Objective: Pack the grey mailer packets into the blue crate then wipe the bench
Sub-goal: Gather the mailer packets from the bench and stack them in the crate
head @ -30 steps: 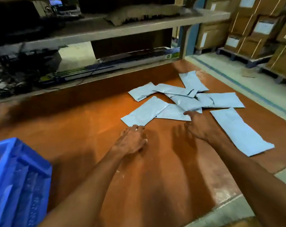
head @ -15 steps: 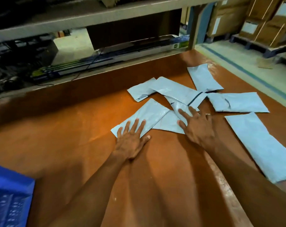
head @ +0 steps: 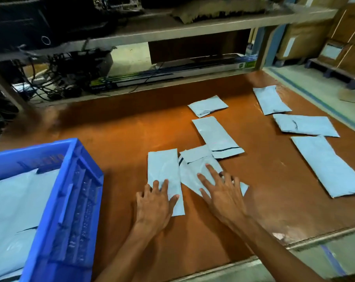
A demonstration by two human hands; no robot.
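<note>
Head view: slides two grey mailer packets (head: 163, 169) out of the scatter toward the near edge, left hand (head: 154, 204) and right hand (head: 223, 192) flat, fingers spread, pressing one each, gripping nothing; leaves others farther out; readies a lift into the part-filled blue crate (head: 79, 180) just left

Warehouse packing area: stacked cardboard cartons (head: 349, 27) on pallets (head: 335, 73), grey shelf (head: 193, 26), orange bench (head: 132, 135).

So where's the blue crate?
In the head view the crate sits on the bench's near left corner, left of the left hand, with packets inside.
</note>
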